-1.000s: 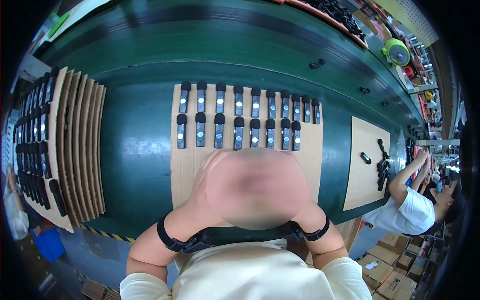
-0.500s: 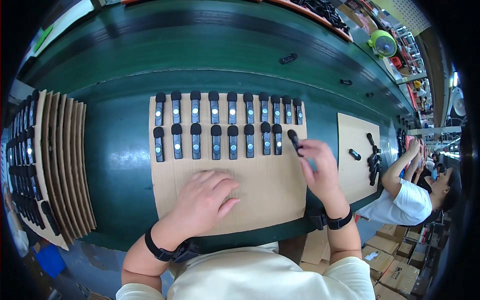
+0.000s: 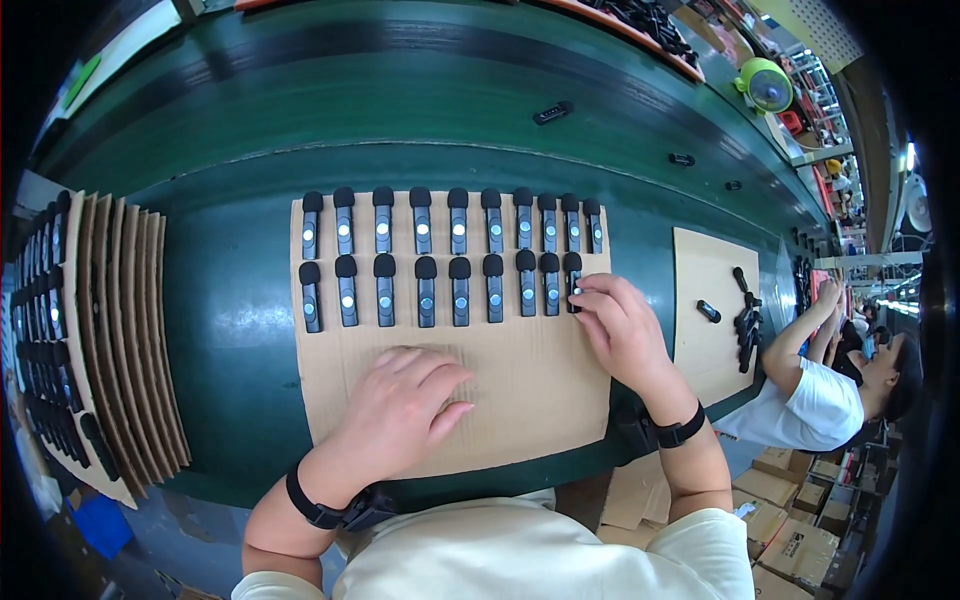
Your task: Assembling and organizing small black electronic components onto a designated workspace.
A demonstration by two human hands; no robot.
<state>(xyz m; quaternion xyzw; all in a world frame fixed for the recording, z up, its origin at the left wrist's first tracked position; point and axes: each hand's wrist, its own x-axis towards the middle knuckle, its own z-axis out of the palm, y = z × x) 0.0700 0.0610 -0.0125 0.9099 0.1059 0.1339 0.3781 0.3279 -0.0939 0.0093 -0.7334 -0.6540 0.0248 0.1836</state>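
Two rows of small black wireless microphones with foam tops lie on a cardboard sheet (image 3: 530, 400) in front of me. At the right end of the nearer row, my right hand (image 3: 622, 325) pinches the lower end of a microphone (image 3: 573, 268), which lies lined up beside its neighbour (image 3: 550, 283). Most microphones in the rows show a small pale disc. My left hand (image 3: 408, 405) rests on the bare lower left of the sheet, thumb apart and fingers loosely bent, with nothing in it.
On the left stands a stack of cardboard sheets (image 3: 125, 330) bearing more microphones. A green belt (image 3: 330, 95) beyond the sheet carries a black device (image 3: 552, 112). To the right, another cardboard sheet (image 3: 700, 265) holds a loose pile of microphones (image 3: 746, 325); a person (image 3: 805, 390) sits past it.
My right hand has moved left, bringing the microphone from a tilted hold above the sheet to the end of the nearer row. Devices on the belt have shifted left. My left hand stays put.
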